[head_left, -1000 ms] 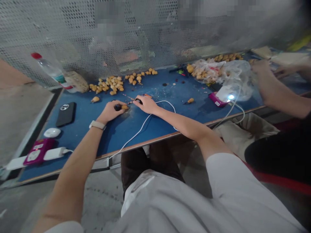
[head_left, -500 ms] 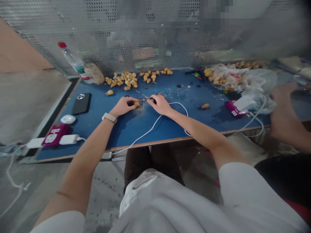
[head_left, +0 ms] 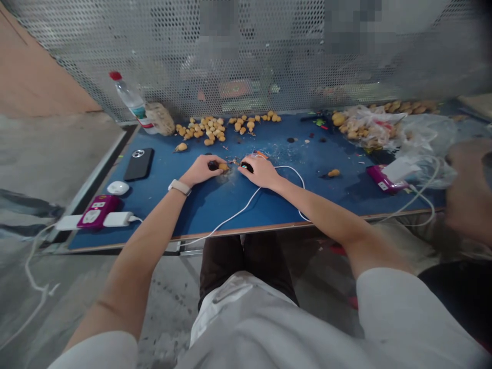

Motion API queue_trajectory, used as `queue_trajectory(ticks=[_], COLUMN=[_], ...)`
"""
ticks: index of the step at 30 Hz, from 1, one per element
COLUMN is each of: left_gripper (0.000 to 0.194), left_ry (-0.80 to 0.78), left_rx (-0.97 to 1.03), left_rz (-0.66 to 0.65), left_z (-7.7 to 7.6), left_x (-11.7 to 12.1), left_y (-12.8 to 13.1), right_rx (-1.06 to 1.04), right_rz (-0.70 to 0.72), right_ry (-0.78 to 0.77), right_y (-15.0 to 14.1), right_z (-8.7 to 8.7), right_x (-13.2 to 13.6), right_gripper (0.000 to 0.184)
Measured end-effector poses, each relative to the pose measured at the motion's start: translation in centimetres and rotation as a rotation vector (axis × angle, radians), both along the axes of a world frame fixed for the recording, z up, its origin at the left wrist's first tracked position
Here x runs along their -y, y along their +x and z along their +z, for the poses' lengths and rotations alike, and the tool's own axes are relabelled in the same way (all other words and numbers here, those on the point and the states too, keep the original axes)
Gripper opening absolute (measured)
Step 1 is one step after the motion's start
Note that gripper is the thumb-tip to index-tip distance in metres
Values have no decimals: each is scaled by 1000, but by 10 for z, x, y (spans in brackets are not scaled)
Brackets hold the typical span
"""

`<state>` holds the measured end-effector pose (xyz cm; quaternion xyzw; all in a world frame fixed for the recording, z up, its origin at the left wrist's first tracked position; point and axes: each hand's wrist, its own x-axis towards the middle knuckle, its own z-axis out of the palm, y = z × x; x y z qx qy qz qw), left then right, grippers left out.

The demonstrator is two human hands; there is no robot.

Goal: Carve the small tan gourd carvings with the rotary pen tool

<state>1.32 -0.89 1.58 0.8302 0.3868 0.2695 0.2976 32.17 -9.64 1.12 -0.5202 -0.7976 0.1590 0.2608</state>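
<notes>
Tan lump (head_left: 223, 166) touching left grip (head_left: 200, 170)

The worktop (head_left: 215, 205) is deep blue with a tan edge, the metal screen (head_left: 77, 61) grey with rows of round holes, the lumps (head_left: 207, 128) golden-yellow.

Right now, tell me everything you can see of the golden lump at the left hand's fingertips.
The lump is small, rounded and golden-tan, with a dry, matte look; what it is made of cannot be told. It is held at the fingertips of the left hand, beside a dark piece. Whether it touches the blue table cannot be told.
</notes>
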Motion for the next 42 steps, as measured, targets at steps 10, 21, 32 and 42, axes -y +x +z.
queue_trajectory(ticks=[10,21,32,42], left_gripper=[48,35,62,70], left_ry=[-77,39,-59,-121], left_rx=[83,26,65,155], left_rz=[-2,-5,51,45], left_z=[-7,-4,-11,-21], left_x=[-7,-10,-19,-26], left_y=[-2,-8,-15,-18], right_rx=[44,10,-73,70], right_rz=[1,49,39,62], right_ry=[1,-1,31,53], right_y=[-4,-18,-11,-17], right_z=[-3,12,3,-3], right_x=[-2,-30,-30,-24], right_gripper=[40,38,47,43])
